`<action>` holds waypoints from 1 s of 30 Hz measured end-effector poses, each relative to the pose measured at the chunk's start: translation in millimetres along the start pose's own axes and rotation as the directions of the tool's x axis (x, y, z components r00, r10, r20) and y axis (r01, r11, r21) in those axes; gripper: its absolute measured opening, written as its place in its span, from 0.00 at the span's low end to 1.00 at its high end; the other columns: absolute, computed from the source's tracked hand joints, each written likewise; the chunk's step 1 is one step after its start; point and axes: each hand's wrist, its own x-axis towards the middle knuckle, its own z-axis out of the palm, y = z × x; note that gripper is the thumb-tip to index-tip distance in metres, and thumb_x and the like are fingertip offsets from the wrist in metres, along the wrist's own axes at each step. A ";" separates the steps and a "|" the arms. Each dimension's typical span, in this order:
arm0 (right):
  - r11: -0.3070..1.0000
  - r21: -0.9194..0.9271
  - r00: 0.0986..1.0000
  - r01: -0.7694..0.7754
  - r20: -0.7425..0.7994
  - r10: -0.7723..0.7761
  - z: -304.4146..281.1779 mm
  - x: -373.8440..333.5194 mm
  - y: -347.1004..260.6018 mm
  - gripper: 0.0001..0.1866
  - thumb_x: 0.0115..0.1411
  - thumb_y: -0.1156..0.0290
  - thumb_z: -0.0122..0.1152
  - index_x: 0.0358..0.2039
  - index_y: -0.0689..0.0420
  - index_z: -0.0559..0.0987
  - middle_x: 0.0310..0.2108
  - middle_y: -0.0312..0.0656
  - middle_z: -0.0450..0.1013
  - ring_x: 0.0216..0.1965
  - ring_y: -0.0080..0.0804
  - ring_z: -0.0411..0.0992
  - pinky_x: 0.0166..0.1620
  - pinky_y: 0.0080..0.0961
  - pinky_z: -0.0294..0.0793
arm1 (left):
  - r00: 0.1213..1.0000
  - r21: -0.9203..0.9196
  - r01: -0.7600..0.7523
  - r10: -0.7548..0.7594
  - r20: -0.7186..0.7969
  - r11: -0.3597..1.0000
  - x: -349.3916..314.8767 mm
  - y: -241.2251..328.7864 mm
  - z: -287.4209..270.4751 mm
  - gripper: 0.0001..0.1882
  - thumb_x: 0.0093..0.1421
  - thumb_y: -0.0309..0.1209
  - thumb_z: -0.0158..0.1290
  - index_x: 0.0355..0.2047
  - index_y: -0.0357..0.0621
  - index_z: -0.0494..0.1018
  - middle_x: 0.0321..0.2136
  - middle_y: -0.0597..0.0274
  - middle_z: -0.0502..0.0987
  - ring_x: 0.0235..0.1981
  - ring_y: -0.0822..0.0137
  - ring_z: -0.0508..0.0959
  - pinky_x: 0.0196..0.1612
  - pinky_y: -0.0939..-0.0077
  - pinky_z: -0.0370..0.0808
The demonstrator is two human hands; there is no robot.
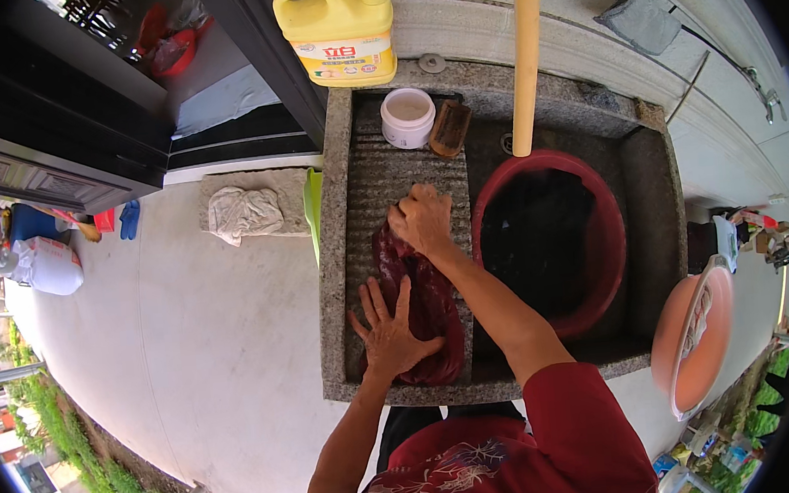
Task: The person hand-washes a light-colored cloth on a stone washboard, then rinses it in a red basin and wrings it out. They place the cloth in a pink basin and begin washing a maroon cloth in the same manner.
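A wet dark red cloth (434, 313), perhaps a garment, lies stretched lengthwise on the ridged washboard side (366, 179) of a grey stone sink (333, 344). My left hand (390, 335) presses flat on its lower part, fingers spread. At the cloth's far end, the curled fingers of my right hand (423, 218) close on the fabric. Beyond that hand stand an open white tub (408, 118) with pale contents and a brown scrubbing brush (450, 128). In the sink's deeper right side sits a red basin (608, 271) of dark water.
A yellow pump jug (340, 28) stands behind the sink's back left corner. One long tan pole or pipe (525, 60) reaches over the basin. At the right is a pink basin (694, 343) holding cloth; a crumpled pale rag (244, 212) lies on a slab at left.
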 end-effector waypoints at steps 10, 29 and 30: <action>0.836 0.344 0.887 0.428 0.020 -0.462 -74.4 -94.6 -36.3 0.11 0.40 0.63 0.65 0.12 0.51 0.73 0.23 0.32 0.63 0.26 0.30 0.62 0.31 0.32 0.57 | 0.970 0.005 -0.081 0.080 -0.231 0.997 0.5 -19.9 9.8 0.71 0.30 0.62 0.64 0.67 0.51 0.33 0.66 0.42 0.34 0.67 0.46 0.31 0.59 0.31 0.34; 0.962 0.072 0.953 0.264 -0.174 -0.248 -3.4 -2.9 -17.8 0.14 0.42 0.61 0.67 0.11 0.52 0.73 0.24 0.32 0.62 0.30 0.32 0.63 0.31 0.37 0.60 | 0.999 -0.051 0.033 -0.032 0.011 0.998 5.1 2.7 -9.7 0.73 0.30 0.63 0.63 0.66 0.46 0.31 0.66 0.45 0.30 0.67 0.49 0.30 0.61 0.34 0.33; 0.989 0.001 0.957 0.147 -0.254 -0.142 2.8 22.5 -22.8 0.13 0.43 0.60 0.67 0.13 0.52 0.74 0.25 0.33 0.63 0.31 0.33 0.63 0.32 0.38 0.60 | 0.999 -0.047 0.038 -0.037 0.008 0.998 5.6 1.1 -9.8 0.73 0.29 0.63 0.63 0.66 0.46 0.30 0.66 0.45 0.31 0.67 0.49 0.30 0.61 0.34 0.33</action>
